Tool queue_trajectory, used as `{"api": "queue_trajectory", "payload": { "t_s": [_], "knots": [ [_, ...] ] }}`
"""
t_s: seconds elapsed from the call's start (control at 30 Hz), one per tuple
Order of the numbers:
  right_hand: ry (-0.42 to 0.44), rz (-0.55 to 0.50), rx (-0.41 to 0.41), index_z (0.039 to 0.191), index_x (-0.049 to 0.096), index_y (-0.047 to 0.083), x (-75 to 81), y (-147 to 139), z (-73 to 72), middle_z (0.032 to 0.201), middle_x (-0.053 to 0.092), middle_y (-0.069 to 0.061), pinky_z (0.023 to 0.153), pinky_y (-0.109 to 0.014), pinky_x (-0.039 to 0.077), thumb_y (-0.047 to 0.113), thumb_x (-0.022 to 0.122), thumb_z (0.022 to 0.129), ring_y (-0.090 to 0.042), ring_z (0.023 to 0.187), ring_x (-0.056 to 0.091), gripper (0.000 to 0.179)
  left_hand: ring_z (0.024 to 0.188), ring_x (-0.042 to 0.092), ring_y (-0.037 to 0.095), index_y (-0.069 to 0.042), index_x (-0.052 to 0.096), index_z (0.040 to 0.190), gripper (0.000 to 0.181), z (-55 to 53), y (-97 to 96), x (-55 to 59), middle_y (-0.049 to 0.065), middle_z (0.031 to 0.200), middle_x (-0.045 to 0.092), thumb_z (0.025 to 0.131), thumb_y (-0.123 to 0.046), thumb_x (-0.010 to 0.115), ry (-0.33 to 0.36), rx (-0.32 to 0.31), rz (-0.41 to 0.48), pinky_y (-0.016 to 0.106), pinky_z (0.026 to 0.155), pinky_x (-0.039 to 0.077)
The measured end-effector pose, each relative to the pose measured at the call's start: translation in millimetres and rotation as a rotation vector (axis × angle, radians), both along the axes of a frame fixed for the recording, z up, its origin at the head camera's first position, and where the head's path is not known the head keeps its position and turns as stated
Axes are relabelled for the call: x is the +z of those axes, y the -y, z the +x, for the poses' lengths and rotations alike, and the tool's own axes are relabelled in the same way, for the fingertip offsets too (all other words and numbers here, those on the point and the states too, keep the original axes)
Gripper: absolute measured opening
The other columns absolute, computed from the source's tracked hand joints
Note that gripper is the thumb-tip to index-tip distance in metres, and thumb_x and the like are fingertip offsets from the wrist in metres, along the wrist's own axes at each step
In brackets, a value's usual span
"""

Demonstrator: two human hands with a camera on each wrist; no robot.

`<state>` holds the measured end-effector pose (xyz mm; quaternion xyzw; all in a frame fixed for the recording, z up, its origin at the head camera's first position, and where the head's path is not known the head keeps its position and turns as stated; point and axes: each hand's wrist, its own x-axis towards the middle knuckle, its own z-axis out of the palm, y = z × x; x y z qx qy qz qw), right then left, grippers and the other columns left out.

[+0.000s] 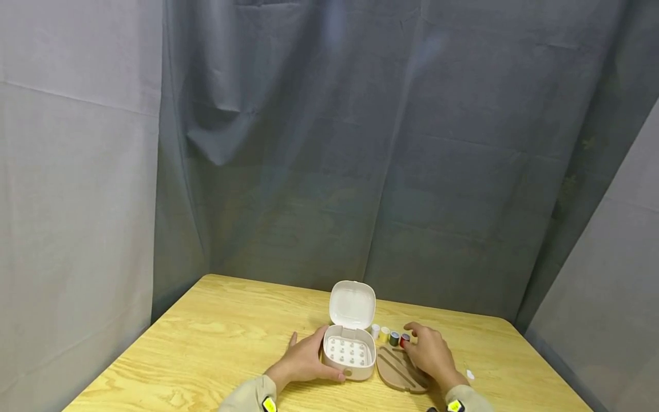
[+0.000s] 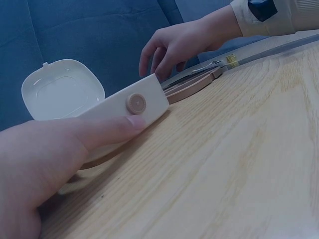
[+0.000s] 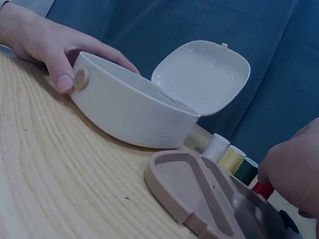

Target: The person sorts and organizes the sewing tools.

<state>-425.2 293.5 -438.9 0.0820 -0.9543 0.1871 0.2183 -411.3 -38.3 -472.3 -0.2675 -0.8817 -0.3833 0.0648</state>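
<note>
A white sewing box [image 1: 349,369] stands on the table with its lid [image 1: 352,304] raised and rows of small pegs [image 1: 347,350] inside. My left hand [image 1: 309,359] grips it from the left, thumb on the front beside a round tan button [image 2: 136,103]. To the box's right, thread spools stand in a row: white [image 3: 217,147], yellow [image 3: 232,159], green [image 3: 246,171] and red [image 3: 262,189]. The curled fingers of my right hand [image 1: 431,352] are around the red spool, partly hiding it.
A brown compartment tray [image 1: 393,371] lies right of the box, in front of the spools and partly under my right forearm. A small white piece [image 1: 470,374] lies to the right of that arm. Grey curtains [image 1: 319,171] hang behind the wooden table [image 1: 247,309].
</note>
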Motion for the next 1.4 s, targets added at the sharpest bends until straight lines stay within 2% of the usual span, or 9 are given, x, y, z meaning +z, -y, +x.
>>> {"api": "queue_trajectory", "payload": {
  "t_s": [0.4, 0.63, 0.9, 1.1, 1.4],
  "knots": [
    [0.007, 0.023, -0.03, 0.115, 0.073, 0.007, -7.5, 6, -10.0, 0.09, 0.071, -0.009, 0.062, -0.052, 0.055, 0.013, 0.081, 0.084, -0.029, 0.076, 0.068, 0.033, 0.137, 0.051, 0.028, -0.011, 0.039, 0.156, 0.115, 1.1, 0.1, 1.1, 0.006, 0.147, 0.058, 0.068, -0.064, 0.09, -0.02, 0.0, -0.008, 0.079, 0.112, 0.004],
    [0.041, 0.022, -0.054, 0.117, 0.073, 0.006, -11.8, 8, -13.6, 0.091, 0.073, -0.011, 0.061, -0.053, 0.055, 0.013, 0.078, 0.085, -0.03, 0.075, 0.068, 0.033, 0.139, 0.049, 0.029, -0.01, 0.037, 0.158, 0.119, -0.1, -0.4, -0.8, 0.008, 0.15, 0.055, 0.067, -0.065, 0.09, -0.006, 0.006, -0.009, 0.078, 0.112, 0.003],
    [0.057, 0.03, -0.068, 0.115, 0.074, 0.006, -9.3, 9, -17.7, 0.087, 0.071, -0.012, 0.057, -0.05, 0.053, 0.01, 0.077, 0.086, -0.028, 0.07, 0.067, 0.03, 0.138, 0.05, 0.029, -0.01, 0.039, 0.157, 0.116, 1.7, 0.3, 2.5, 0.007, 0.149, 0.057, 0.067, -0.063, 0.091, -0.003, 0.003, -0.004, 0.079, 0.112, 0.004],
    [0.064, 0.03, -0.071, 0.115, 0.074, 0.006, -8.3, 9, -21.1, 0.09, 0.072, -0.014, 0.056, -0.051, 0.053, 0.008, 0.078, 0.086, -0.03, 0.07, 0.067, 0.03, 0.138, 0.05, 0.03, -0.01, 0.039, 0.157, 0.118, 1.8, 0.0, 3.1, 0.009, 0.15, 0.056, 0.066, -0.065, 0.09, -0.012, 0.015, -0.022, 0.078, 0.112, 0.006],
    [0.043, 0.009, -0.083, 0.104, 0.075, 0.008, -10.3, 10, -21.6, 0.092, 0.072, -0.017, 0.055, -0.053, 0.052, 0.007, 0.079, 0.084, -0.035, 0.071, 0.067, 0.021, 0.138, 0.05, 0.028, -0.012, 0.039, 0.157, 0.117, 0.5, 0.1, 1.3, 0.006, 0.15, 0.055, 0.066, -0.067, 0.09, -0.012, 0.019, -0.032, 0.078, 0.112, 0.006]
  ]
}}
